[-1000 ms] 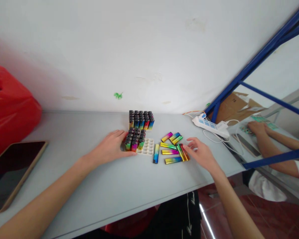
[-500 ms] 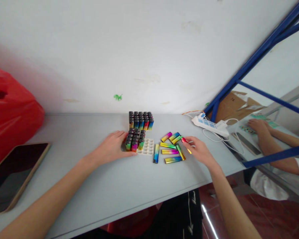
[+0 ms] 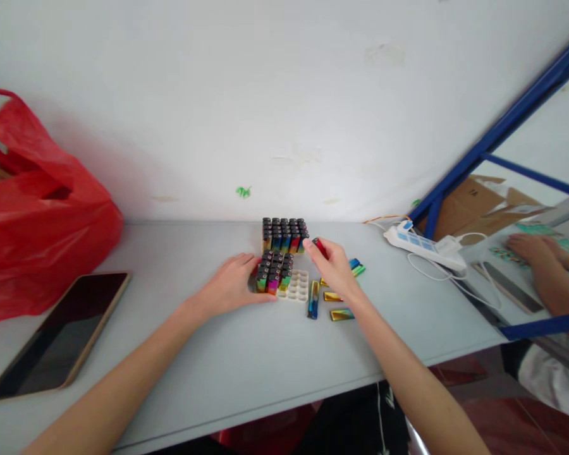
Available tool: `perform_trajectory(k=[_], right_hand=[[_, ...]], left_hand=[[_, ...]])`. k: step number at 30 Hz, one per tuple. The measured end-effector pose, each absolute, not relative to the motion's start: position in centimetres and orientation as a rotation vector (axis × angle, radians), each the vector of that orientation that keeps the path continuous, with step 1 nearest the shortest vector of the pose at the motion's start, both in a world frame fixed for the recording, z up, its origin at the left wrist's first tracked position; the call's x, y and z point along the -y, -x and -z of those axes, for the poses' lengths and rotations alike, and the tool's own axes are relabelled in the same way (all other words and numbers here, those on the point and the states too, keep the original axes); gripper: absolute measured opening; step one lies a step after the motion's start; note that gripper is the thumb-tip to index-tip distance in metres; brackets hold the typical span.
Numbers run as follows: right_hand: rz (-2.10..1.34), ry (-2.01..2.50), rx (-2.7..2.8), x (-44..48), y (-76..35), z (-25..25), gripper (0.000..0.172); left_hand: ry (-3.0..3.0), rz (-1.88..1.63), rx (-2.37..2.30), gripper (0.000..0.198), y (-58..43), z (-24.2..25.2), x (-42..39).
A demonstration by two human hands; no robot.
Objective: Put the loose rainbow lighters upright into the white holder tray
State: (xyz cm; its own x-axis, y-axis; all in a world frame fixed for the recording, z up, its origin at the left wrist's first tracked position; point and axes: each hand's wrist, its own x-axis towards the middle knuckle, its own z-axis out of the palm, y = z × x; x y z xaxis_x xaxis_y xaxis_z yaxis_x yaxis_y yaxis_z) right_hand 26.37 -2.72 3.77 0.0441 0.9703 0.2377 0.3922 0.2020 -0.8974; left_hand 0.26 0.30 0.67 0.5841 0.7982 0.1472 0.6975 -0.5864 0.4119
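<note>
My left hand (image 3: pixel 231 283) is curled round the left end of a white tray (image 3: pixel 298 287) with round holes, thumb along its front. Rows of shiny multicoloured lighters (image 3: pixel 274 273) with black tops stand upright in the tray's left part; the holes on its right are bare. My right hand (image 3: pixel 334 268) pinches a single lighter (image 3: pixel 318 245) with a red part showing, above and right of the tray. Its lower portion is hidden by the fingers. Several loose lighters (image 3: pixel 313 301) lie beside the tray, partly covered by my right hand and forearm.
Behind the tray, a full block of lighters (image 3: pixel 284 235) stands near the wall. A phone (image 3: pixel 59 338) and a red plastic bag (image 3: pixel 52 215) are on the left. To the right lie a white power strip (image 3: pixel 424 249) with cables and a blue metal frame (image 3: pixel 455 174). Another person's hands (image 3: pixel 533 249) show beyond it.
My right hand has carried the lighter left from the loose pile towards the tray, and it is now held more upright. My left hand stays at the tray. The camera view has shifted left.
</note>
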Motion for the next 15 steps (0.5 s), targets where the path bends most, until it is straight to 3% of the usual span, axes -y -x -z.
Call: perform_trajectory(k=[15], right_hand=[[-0.693, 1.362, 1.637, 3.9, -25.2, -1.5, 0.055]], left_hand=[[-2.457, -0.629, -1.251, 0.061, 0.1, 0.3, -0.7]])
